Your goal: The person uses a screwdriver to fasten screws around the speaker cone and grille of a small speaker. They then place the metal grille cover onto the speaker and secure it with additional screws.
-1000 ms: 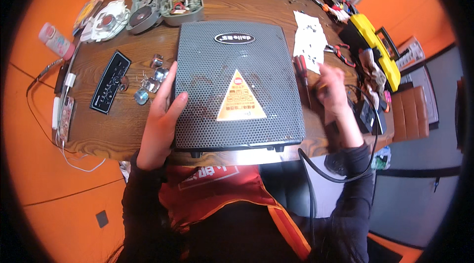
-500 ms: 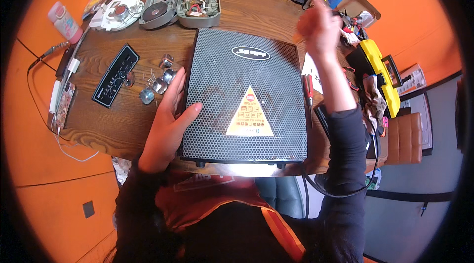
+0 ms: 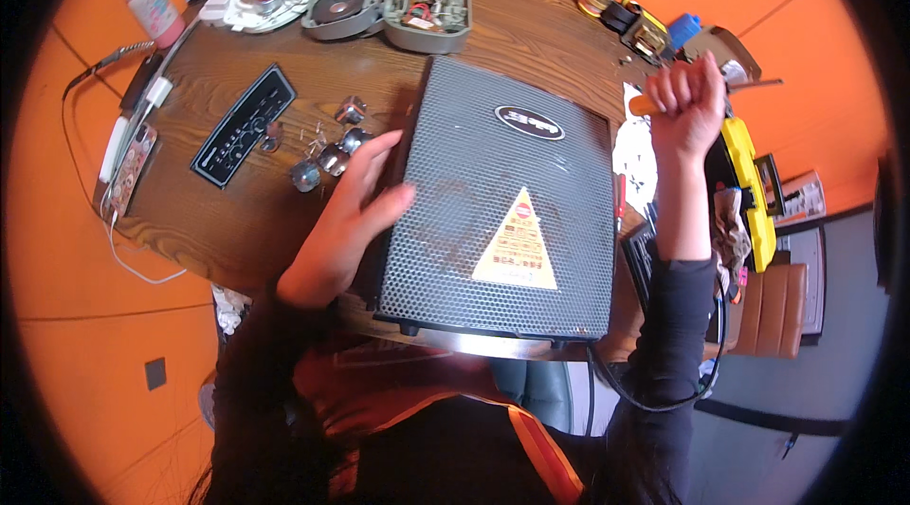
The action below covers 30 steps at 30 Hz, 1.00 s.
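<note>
A boxy black speaker (image 3: 493, 211) with a perforated metal grille and a yellow triangular sticker lies grille-up at the table's front edge. My left hand (image 3: 355, 220) is at its left side, fingers stretched and thumb apart, the thumb tip over the grille's edge; whether it touches cannot be told. Above the table to the right of the speaker, my right hand (image 3: 684, 107) is closed around a screwdriver (image 3: 645, 106). Its orange handle end sticks out on the left of the fist and its metal shaft points right.
Left of the speaker lie several round metal parts (image 3: 334, 159), loose screws and a black control panel (image 3: 244, 126). Farther back stands an opened grey case (image 3: 427, 2) with electronics. At right are a yellow-black toolbox (image 3: 754, 192), a red screwdriver (image 3: 621, 197) and a black cable (image 3: 654, 405).
My right hand has moved right and somewhat nearer, and the screwdriver in it now shows plainly. The left hand's fingers have spread at the speaker's side. The whole view has shifted.
</note>
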Tool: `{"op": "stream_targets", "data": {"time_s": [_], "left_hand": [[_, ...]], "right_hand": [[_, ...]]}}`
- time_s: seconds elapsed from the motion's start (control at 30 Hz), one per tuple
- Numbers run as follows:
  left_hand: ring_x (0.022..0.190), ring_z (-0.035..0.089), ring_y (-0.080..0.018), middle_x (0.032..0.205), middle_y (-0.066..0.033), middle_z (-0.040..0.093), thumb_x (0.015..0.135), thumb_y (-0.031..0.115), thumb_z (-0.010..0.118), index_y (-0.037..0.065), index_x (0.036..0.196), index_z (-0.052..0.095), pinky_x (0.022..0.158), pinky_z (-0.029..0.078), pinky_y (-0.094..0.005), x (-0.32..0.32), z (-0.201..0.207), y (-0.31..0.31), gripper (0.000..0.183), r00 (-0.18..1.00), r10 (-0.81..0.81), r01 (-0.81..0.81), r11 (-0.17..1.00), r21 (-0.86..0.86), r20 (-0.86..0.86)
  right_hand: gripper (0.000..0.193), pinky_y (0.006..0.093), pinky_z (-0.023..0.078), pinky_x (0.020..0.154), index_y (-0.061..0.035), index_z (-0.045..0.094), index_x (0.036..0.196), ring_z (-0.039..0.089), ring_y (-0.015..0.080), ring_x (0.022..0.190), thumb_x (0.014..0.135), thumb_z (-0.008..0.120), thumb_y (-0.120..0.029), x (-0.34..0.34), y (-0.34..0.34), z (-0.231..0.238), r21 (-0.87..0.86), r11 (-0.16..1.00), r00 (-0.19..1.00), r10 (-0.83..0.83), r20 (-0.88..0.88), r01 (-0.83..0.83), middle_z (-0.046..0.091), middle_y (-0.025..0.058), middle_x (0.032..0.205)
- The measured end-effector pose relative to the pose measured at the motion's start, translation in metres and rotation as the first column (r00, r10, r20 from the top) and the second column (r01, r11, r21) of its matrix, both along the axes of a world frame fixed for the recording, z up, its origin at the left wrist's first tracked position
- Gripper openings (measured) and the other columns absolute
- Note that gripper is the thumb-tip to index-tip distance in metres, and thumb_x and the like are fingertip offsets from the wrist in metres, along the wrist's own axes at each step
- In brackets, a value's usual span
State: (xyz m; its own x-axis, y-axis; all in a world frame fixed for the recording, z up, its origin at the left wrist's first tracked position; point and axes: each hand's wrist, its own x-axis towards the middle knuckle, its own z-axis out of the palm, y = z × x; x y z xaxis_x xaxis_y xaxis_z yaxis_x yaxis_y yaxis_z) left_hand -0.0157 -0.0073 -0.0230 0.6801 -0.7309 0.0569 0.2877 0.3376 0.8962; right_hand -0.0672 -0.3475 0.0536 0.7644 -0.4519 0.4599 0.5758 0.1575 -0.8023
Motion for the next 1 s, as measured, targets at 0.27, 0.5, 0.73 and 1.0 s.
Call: {"op": "stream_targets", "data": {"time_s": [0.27,0.5,0.73,1.0], "left_hand": [[0.137,0.03,-0.0206,0.149,-0.0158,0.03,0.094,0.013,0.049,-0.003,0.147,0.019,0.112,0.024,-0.0324,0.058,-0.008,-0.042,0.063,0.994,-0.098,0.096,0.994,-0.05,-0.046],[0.127,0.043,-0.0199,0.142,-0.0139,0.04,0.091,0.005,0.053,-0.003,0.145,0.026,0.106,0.035,-0.0298,0.059,-0.004,-0.045,0.06,0.995,-0.055,0.053,0.998,-0.025,-0.081],[0.118,0.05,-0.0163,0.135,-0.0102,0.049,0.091,0.01,0.057,0.002,0.146,0.026,0.101,0.039,-0.028,0.056,-0.012,-0.046,0.064,0.998,-0.022,0.02,0.999,-0.05,-0.052],[0.118,0.049,-0.0145,0.136,-0.0094,0.047,0.09,0.011,0.06,0.003,0.146,0.027,0.101,0.039,-0.0267,0.052,-0.012,-0.045,0.066,0.988,-0.049,0.032,0.993,-0.114,-0.149]], "right_hand": [[0.048,0.0257,0.018,0.041,-0.0157,0.025,0.056,0.015,0.009,0.04,0.098,0.046,-0.027,0.0,0.029,0.005,0.02,1.0,0.999,-0.01,-0.051,0.011,0.019,-0.0041,0.047],[0.047,0.0261,0.019,0.041,-0.0166,0.025,0.057,0.016,0.0088,0.039,0.098,0.046,-0.027,0.026,0.046,0.014,0.04,0.986,0.985,0.161,-0.059,-0.159,0.018,-0.0041,0.047],[0.048,0.0277,0.021,0.039,-0.0134,0.03,0.055,0.024,0.0108,0.038,0.094,0.052,-0.029,0.106,0.126,0.03,-0.252,0.93,0.961,0.239,-0.141,-0.268,0.027,-0.0017,0.045],[0.047,0.0256,0.022,0.038,-0.0123,0.031,0.056,0.028,0.0089,0.038,0.096,0.051,-0.027,0.11,0.121,0.003,-0.206,0.888,0.887,0.336,-0.318,-0.41,0.03,-0.0021,0.046]]}}
